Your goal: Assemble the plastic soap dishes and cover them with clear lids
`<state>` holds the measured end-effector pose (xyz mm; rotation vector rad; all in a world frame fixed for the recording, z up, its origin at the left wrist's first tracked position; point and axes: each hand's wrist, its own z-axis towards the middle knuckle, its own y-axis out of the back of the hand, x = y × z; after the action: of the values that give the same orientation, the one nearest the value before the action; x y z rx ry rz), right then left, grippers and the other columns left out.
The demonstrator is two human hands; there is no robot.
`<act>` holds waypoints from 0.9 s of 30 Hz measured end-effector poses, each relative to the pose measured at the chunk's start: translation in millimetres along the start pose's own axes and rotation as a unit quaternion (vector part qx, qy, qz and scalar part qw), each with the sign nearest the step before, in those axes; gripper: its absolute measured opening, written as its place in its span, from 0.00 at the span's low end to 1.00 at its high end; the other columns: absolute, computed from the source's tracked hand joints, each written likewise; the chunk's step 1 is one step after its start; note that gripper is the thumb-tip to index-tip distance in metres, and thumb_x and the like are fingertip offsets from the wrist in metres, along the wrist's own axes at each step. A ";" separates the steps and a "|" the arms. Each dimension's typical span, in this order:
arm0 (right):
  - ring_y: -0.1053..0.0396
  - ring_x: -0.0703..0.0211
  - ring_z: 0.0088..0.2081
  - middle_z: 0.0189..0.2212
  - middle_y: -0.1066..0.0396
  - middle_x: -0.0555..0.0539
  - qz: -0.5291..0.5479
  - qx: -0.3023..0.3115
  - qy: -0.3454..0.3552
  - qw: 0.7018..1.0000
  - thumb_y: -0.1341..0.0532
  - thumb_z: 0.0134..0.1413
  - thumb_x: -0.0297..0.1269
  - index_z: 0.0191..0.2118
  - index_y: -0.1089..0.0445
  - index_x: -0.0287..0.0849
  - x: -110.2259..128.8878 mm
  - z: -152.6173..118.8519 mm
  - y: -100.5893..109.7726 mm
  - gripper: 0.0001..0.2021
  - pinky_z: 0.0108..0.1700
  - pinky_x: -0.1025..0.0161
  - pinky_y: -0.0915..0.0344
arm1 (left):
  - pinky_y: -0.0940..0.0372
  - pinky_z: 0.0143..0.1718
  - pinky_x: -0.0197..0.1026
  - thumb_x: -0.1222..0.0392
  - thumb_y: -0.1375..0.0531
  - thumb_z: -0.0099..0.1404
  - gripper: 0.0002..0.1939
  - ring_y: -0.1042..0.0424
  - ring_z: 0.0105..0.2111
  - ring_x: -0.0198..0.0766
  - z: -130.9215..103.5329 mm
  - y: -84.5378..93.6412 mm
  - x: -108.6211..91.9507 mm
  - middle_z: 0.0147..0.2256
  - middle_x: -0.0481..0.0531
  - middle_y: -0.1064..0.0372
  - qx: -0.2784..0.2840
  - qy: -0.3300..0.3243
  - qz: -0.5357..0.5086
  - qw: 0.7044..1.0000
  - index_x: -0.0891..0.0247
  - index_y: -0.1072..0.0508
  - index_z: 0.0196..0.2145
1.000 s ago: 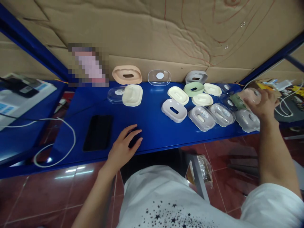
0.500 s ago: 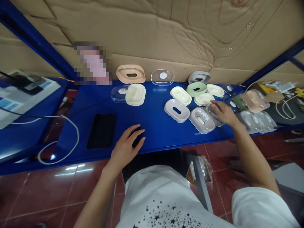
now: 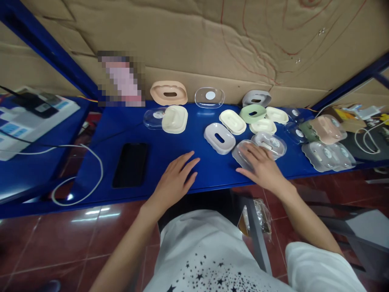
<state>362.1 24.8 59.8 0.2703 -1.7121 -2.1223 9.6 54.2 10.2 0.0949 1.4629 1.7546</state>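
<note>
My right hand (image 3: pixel 263 168) lies with fingers spread over a clear plastic lid (image 3: pixel 243 152), partly covering it. Just beyond its fingertips is a clear lid with a round label (image 3: pixel 273 142), resting over a pale tray. To its left sits a lavender soap dish (image 3: pixel 219 138) with an oval slot. My left hand (image 3: pixel 176 178) hovers near the table's front edge, fingers apart and holding nothing. Behind the right hand are a cream tray (image 3: pixel 232 121), another cream tray (image 3: pixel 261 126) and a green soap dish (image 3: pixel 253 113).
A peach soap dish (image 3: pixel 169 93), a labelled clear lid (image 3: pixel 209 97) and a grey dish (image 3: pixel 257 98) line the cardboard back wall. A black phone (image 3: pixel 130 165) lies left, near a white cable (image 3: pixel 101 170). Several lidded pieces (image 3: pixel 330 156) sit at the right on the blue table (image 3: pixel 200 174).
My right hand has moved left, onto the clear lid beside the lavender dish. That dish has shifted slightly left. My left hand has moved right and a little forward.
</note>
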 end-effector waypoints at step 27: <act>0.29 0.43 0.64 0.63 0.25 0.29 -0.064 -0.004 -0.324 0.944 0.39 0.69 0.33 0.64 0.25 0.36 -213.0 -1.5 9.4 0.21 0.64 0.52 0.37 | 0.51 0.73 0.73 0.58 0.38 0.76 0.18 0.26 0.62 0.59 -36.2 29.8 -4.7 0.63 0.62 0.26 -0.050 -0.006 0.171 0.984 0.58 0.25 0.61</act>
<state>556.4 111.6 47.9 -0.3815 -2.0664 -2.4906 -22.6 23.7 25.8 0.3203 1.4075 2.0952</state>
